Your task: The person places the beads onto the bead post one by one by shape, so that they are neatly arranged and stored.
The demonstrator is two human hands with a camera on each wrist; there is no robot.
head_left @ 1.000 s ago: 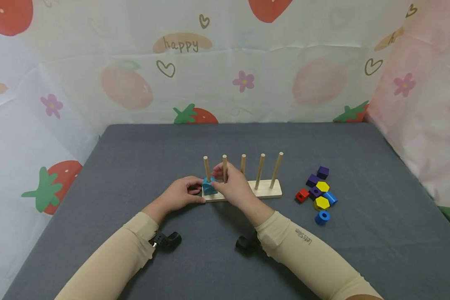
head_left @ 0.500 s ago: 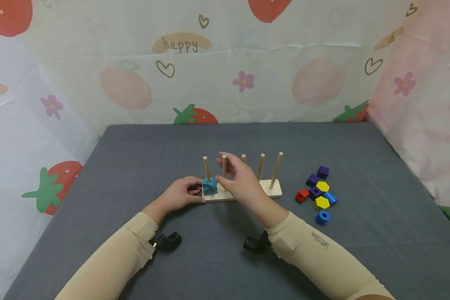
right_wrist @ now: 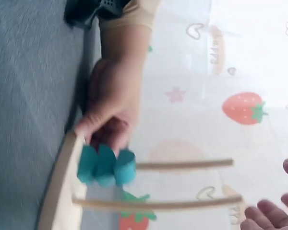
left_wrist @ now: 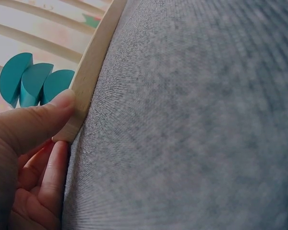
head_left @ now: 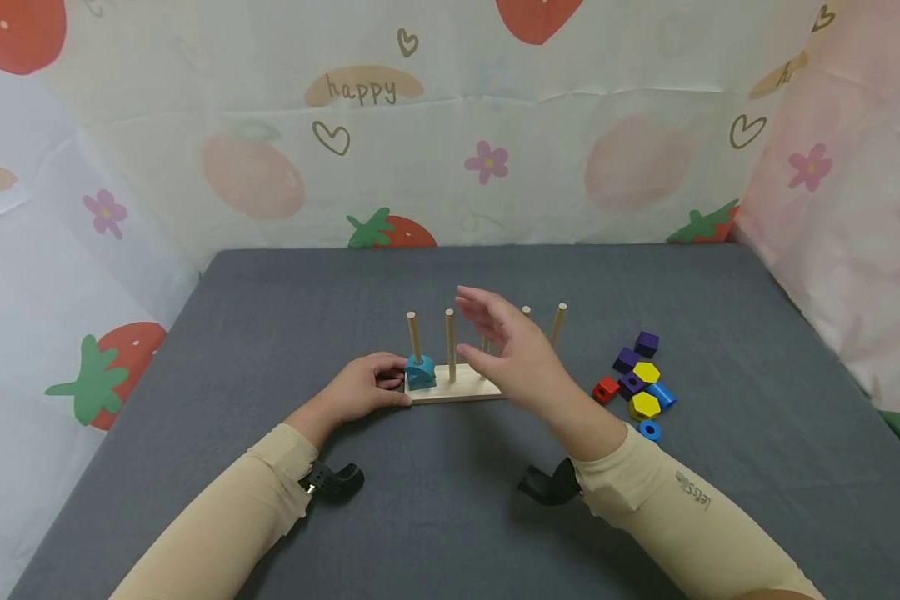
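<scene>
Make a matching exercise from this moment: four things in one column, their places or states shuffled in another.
1. Teal blocks
2. Left hand
3. Right hand
4. Red block

A. Lying loose on the grey cloth
B. Raised, holding nothing
C. Threaded on the leftmost peg in the head view
D. Gripping one end of the wooden base

Pairs: 1-C; 2-D; 3-B; 4-A

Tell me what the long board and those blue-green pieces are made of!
The long board looks like plain, unpainted wood, because it's pale tan and dull. The blue-green pieces look smooth and evenly coloured, perhaps painted wood, but no grain shows through, so they could be plastic.
</scene>
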